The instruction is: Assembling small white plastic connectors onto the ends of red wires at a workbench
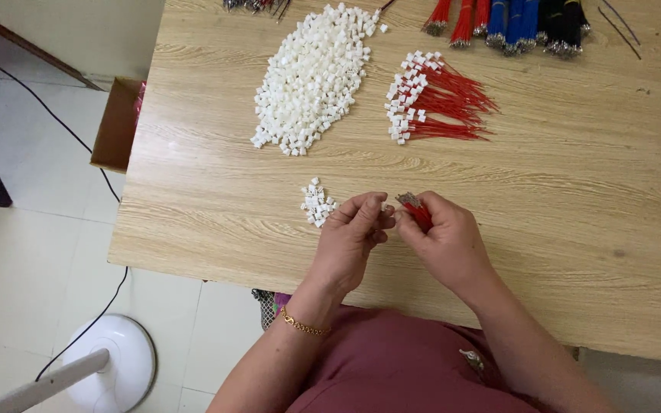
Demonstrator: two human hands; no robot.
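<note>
My left hand [352, 237] pinches a small white plastic connector [385, 207] between thumb and fingertips, above the near edge of the wooden table [575, 229]. My right hand [445, 241] grips a short bundle of red wires [416, 210] with metal tips, held close against the connector. A small cluster of white connectors [317, 204] lies just left of my left hand. Farther back lies a large heap of white connectors [311, 76]. To its right is a pile of red wires fitted with white connectors [434, 103].
Bundles of red, blue and black wires [510, 23] lie along the table's far edge. A cardboard box [115, 126] sits on the tiled floor at the table's left. A white fan base [112, 371] and a black cable [86, 145] are on the floor.
</note>
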